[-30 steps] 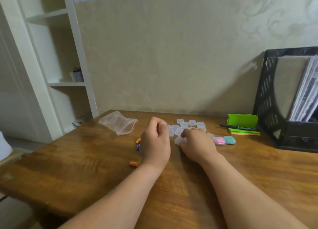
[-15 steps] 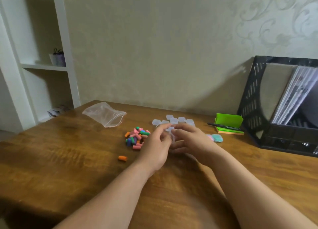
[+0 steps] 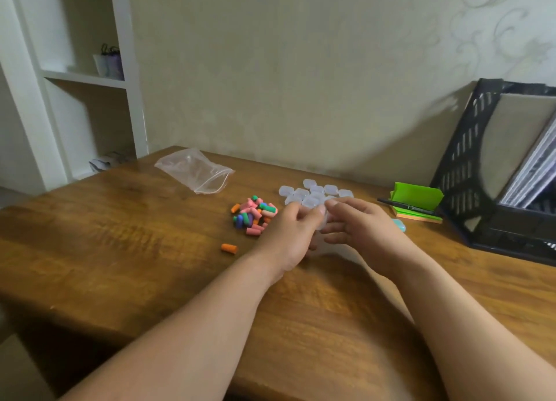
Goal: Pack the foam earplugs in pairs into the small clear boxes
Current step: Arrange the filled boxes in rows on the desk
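Orange earplug [image 3: 229, 248] flat, axis L-R

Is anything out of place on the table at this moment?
One orange earplug lies alone on the table, apart from the pile of earplugs, nearer the person. Nothing else looks odd.

Wooden table [image 3: 120, 250], zip bag [image 3: 195, 172], heap of earplugs [image 3: 254, 215], stray orange earplug [image 3: 229, 248], clear boxes [image 3: 313, 191], file rack [image 3: 457, 172]
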A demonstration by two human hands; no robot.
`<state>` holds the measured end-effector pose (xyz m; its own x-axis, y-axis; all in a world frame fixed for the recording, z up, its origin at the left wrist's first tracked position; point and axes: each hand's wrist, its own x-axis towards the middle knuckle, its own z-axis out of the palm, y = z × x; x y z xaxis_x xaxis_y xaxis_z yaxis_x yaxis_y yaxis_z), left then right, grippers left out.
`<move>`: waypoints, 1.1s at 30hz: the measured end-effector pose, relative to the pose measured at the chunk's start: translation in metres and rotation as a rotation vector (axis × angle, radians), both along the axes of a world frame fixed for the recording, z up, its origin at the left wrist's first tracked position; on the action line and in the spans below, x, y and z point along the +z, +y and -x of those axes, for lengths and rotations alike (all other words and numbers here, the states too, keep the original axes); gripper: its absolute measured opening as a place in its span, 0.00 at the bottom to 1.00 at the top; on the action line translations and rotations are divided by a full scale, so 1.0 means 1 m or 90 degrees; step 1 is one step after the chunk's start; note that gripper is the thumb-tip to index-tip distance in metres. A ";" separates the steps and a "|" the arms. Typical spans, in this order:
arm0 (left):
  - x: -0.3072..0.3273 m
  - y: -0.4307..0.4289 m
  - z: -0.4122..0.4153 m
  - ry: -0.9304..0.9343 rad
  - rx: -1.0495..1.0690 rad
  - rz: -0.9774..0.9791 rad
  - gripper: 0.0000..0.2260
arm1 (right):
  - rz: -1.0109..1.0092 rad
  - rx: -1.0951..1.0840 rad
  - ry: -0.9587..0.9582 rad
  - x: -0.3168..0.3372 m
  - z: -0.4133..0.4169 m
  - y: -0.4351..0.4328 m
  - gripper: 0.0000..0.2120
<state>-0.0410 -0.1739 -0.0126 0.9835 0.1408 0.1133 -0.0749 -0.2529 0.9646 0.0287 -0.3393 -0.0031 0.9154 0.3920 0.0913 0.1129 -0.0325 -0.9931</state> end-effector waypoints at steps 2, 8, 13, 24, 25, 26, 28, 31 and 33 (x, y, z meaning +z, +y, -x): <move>0.000 -0.001 0.002 0.006 0.001 -0.030 0.25 | -0.019 0.006 0.003 0.001 0.004 0.004 0.15; 0.002 -0.004 0.006 -0.008 0.002 -0.054 0.21 | -0.008 0.011 0.010 0.004 0.014 0.011 0.19; 0.004 -0.012 0.011 -0.038 0.058 -0.101 0.22 | 0.040 -0.008 -0.022 0.003 0.021 0.021 0.20; 0.002 -0.010 0.011 -0.084 0.066 -0.123 0.14 | 0.016 -0.009 0.034 0.002 0.032 0.031 0.19; 0.002 -0.010 0.011 -0.087 0.061 -0.128 0.14 | 0.016 -0.010 0.031 0.002 0.032 0.032 0.18; 0.002 -0.010 0.011 -0.090 0.060 -0.132 0.13 | 0.019 -0.015 0.027 0.002 0.032 0.032 0.18; 0.002 -0.010 0.010 -0.092 0.061 -0.136 0.13 | 0.031 -0.030 0.013 0.001 0.033 0.034 0.19; 0.000 -0.011 0.008 -0.090 0.068 -0.142 0.11 | 0.044 -0.056 -0.013 -0.001 0.037 0.037 0.18; 0.001 -0.012 0.007 -0.093 0.079 -0.144 0.11 | 0.072 -0.077 -0.034 -0.001 0.039 0.040 0.17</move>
